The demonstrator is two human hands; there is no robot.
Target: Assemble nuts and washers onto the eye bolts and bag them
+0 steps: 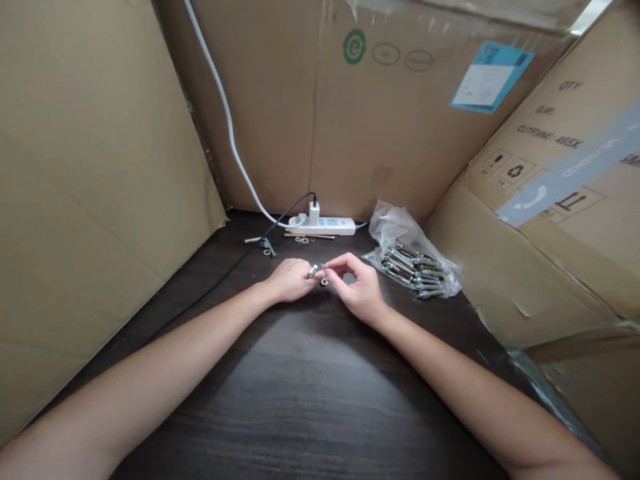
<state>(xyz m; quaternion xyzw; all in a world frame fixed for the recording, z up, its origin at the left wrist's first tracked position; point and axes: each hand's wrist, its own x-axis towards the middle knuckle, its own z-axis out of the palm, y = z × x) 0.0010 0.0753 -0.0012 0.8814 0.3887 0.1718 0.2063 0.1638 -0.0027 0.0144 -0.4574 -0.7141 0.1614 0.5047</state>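
Observation:
In the head view my left hand (291,280) is closed around a silver metal bolt (313,271), whose end pokes out by the thumb side. Most of the bolt is hidden inside the fist. Close beside it, my right hand (356,288) pinches a small, thin metal piece (324,266) between thumb and fingertips; it looks like a washer, but is too small to be sure. Just below the fingertips a small metal ring or nut (325,281) shows; whether it lies on the table cannot be made out.
Behind my hands, a long bolt (320,237) and several nuts and washers (305,241) lie before a white power strip (340,227). Loose bolt parts (270,248) sit left. A clear plastic bag (395,223) of bolts lies right. A black cable (225,277) crosses the table; cardboard boxes (260,100) surround it.

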